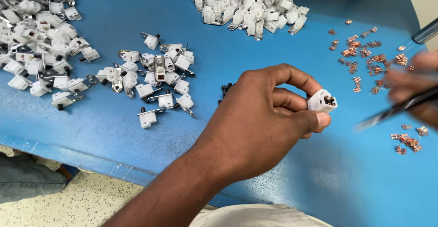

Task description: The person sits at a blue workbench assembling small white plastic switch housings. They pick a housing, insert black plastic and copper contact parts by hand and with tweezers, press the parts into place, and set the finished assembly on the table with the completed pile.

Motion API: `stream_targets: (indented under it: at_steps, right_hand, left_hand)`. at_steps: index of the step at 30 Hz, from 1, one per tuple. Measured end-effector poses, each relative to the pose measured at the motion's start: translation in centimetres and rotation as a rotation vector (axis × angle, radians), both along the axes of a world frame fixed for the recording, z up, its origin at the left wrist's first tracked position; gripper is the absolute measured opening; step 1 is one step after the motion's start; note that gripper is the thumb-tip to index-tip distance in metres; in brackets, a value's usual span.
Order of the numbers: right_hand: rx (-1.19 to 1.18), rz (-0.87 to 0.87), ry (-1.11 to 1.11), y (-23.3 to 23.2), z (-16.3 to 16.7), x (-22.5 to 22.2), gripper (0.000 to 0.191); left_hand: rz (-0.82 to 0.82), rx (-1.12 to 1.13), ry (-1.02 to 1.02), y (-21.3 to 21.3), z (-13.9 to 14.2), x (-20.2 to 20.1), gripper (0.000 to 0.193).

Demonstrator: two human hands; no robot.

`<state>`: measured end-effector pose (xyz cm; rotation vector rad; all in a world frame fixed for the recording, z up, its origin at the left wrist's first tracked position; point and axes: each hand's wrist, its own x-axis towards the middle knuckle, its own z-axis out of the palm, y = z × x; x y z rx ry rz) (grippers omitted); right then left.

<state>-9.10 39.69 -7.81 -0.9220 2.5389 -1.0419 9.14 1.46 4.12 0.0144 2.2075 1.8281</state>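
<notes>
left hand [269, 117] pinched on boxy white plastic housing [322, 102]; blurred right hand [413, 88] gripping slim metal tweezers [394, 110]

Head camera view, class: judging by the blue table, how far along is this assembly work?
Done, it seems: a middle cluster of white plastic housings with metal tabs lies apart from the piles. In hand: the left hand pinches one small white plastic housing, its open end towards the blurred right hand holding a dark slim tool. Left: large white heaps and scattered small copper clips.

Bright, even overhead light; soft shadows under left hand [269, 117]; right hand [413, 88] smeared by motion blur.
</notes>
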Motion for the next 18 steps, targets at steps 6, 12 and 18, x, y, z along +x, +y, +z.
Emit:
stream_targets:
  at_steps: [6, 12, 18]
  right_hand:
    - [-0.279, -0.249, -0.195, -1.9, 4.0, 1.2, 0.034]
    - [-0.384, -0.006, -0.183, -3.9, 5.9, 3.6, 0.036]
    - [-0.383, -0.04, -0.187, -2.2, 5.0, 2.2, 0.031]
  left_hand:
    - [-0.022, -0.047, 0.025, 0.5, 0.6, -0.1, 0.032]
    - [-0.022, -0.041, 0.012, 0.4, 0.7, 0.0, 0.031]
    - [-0.032, 0.009, 0.032, 0.5, 0.7, 0.1, 0.032]
